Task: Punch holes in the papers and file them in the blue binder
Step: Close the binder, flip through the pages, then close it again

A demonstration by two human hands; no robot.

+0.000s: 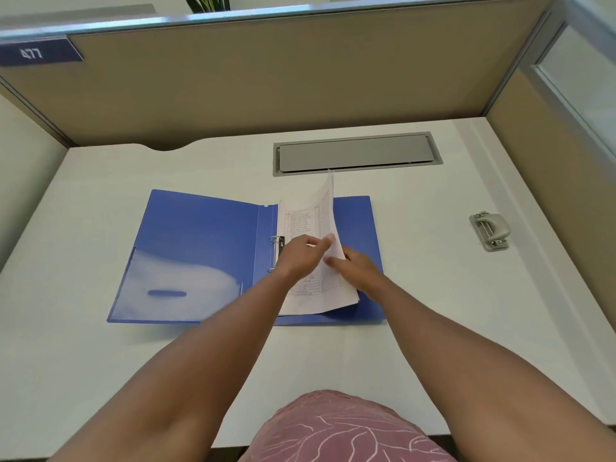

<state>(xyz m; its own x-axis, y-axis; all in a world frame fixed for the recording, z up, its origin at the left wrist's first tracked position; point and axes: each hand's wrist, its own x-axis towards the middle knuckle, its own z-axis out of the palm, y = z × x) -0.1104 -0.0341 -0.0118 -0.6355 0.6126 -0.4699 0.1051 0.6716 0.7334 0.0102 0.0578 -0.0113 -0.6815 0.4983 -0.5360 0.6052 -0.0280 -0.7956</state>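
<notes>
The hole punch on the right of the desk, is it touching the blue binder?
Apart. The head view shows the hole punch well right of the blue binder, with bare desk between them.

White desk [100, 361] within beige cubicle partitions [266, 78]
</notes>
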